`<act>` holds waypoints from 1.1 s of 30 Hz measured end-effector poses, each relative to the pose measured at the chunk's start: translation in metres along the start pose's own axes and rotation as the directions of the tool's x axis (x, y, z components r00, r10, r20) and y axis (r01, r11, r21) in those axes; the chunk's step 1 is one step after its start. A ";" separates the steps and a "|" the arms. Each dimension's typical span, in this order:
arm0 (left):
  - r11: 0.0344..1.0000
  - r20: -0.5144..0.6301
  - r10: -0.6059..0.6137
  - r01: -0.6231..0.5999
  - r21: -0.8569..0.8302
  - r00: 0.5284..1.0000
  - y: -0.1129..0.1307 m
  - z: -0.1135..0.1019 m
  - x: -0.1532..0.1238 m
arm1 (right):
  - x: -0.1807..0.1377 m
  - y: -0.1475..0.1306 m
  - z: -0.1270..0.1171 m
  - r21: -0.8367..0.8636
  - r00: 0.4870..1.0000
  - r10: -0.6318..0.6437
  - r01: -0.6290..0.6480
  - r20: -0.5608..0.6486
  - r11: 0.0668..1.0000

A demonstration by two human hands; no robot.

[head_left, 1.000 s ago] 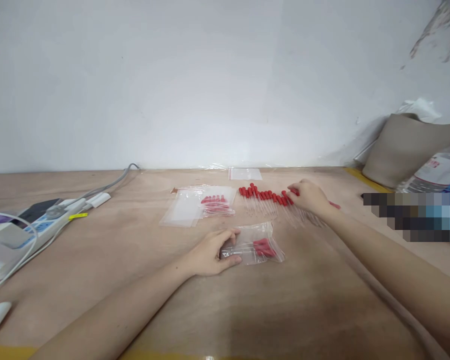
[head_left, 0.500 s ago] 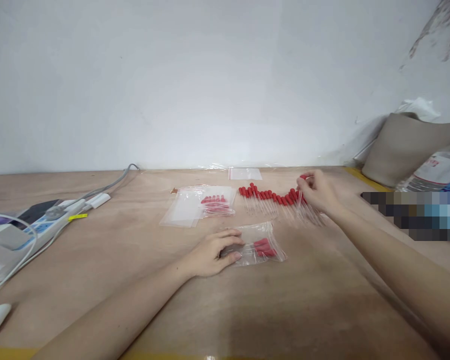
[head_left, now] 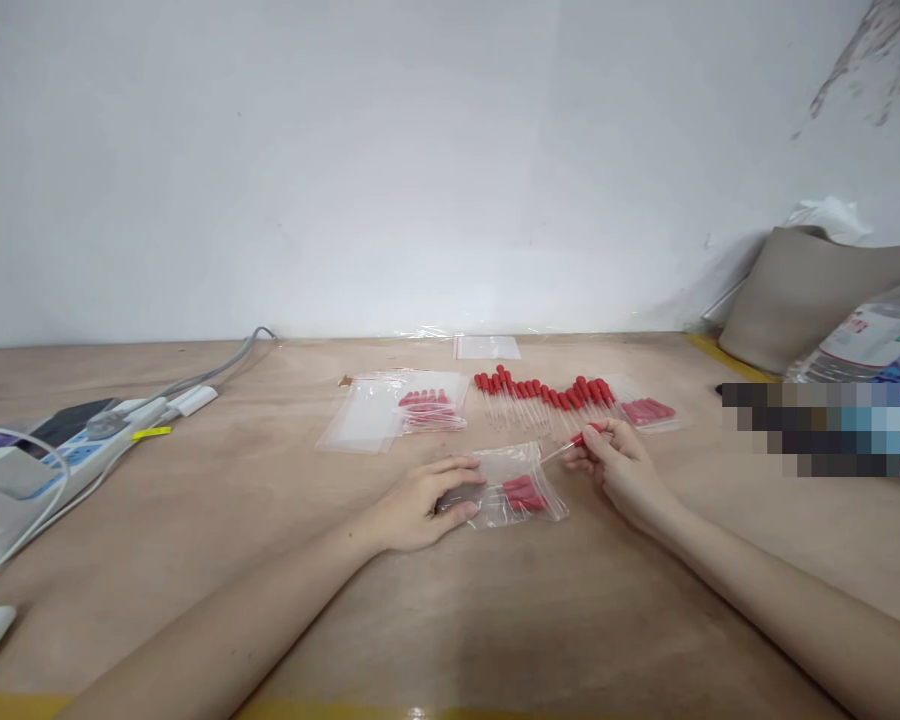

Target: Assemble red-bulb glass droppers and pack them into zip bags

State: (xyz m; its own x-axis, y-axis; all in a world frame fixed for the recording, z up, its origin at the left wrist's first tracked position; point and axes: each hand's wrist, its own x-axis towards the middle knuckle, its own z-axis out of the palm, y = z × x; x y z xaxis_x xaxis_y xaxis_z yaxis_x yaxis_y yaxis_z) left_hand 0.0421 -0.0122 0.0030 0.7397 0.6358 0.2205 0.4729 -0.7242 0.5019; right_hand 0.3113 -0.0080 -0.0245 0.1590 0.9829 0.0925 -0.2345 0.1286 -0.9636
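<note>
My left hand (head_left: 431, 503) holds the left end of a clear zip-lock bag (head_left: 499, 462), its thumb and fingers curved over the plastic. Inside that bag lie several droppers with red rubber bulbs (head_left: 523, 493). In my right hand (head_left: 621, 462) a single dropper (head_left: 572, 441) is pinched by its red bulb, its thin clear tube pointing left to the bag's mouth. I cannot tell whether the tip is inside. Behind the hands lies an uneven row of red-bulbed droppers (head_left: 544, 394), tubes toward me.
A stack of flat clear bags (head_left: 356, 420) lies left of the row, with a filled bag (head_left: 429, 410) on it. Another filled bag (head_left: 649, 411) rests at the row's right end. A power strip (head_left: 82, 462) with cables sits at left; a plastic bottle (head_left: 862, 345) at right.
My right hand has come from the row's right end toward me and left, bringing a dropper to the bag's mouth. The filled bag behind it now shows. My left hand stays on its bag.
</note>
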 end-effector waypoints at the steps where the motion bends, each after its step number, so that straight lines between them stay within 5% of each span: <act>1: 1.000 -0.005 0.005 -0.005 -0.005 1.000 0.000 0.000 0.000 | -0.002 -0.001 -0.001 0.011 1.000 0.002 -0.002 0.008 1.000; 8: 1.000 -0.015 0.001 -0.001 0.029 1.000 0.001 0.000 0.000 | -0.011 -0.008 0.003 0.054 0.997 0.063 -0.065 0.034 0.996; 11: 0.999 -0.009 -0.017 0.018 0.035 1.000 0.002 -0.001 0.000 | -0.012 -0.005 0.006 -0.166 0.984 0.077 -0.049 0.161 0.985; 16: 0.999 0.001 -0.009 0.009 0.037 1.000 0.004 -0.001 0.000 | -0.010 -0.001 0.016 -0.527 0.957 -0.036 0.189 0.287 0.829; 22: 0.999 0.007 -0.003 0.002 0.053 1.000 0.002 -0.001 0.000 | 0.002 0.005 0.023 -0.606 0.926 -0.113 0.324 0.360 0.726; 27: 0.998 0.006 0.025 -0.025 0.055 1.000 0.002 -0.001 0.000 | 0.009 0.012 0.026 -0.623 0.942 -0.004 0.225 0.336 0.749; 33: 0.997 -0.009 0.050 -0.049 0.052 0.999 0.000 0.000 0.000 | 0.006 -0.009 0.021 -0.556 0.817 0.060 0.335 0.574 0.760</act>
State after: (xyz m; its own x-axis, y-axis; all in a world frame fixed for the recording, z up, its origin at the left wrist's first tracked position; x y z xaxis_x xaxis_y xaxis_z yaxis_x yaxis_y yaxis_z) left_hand 0.0425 -0.0121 0.0026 0.7578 0.6013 0.2532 0.4598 -0.7676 0.4465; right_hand 0.2941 -0.0005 -0.0104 -0.4344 0.8860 0.1621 0.4086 0.3542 -0.8412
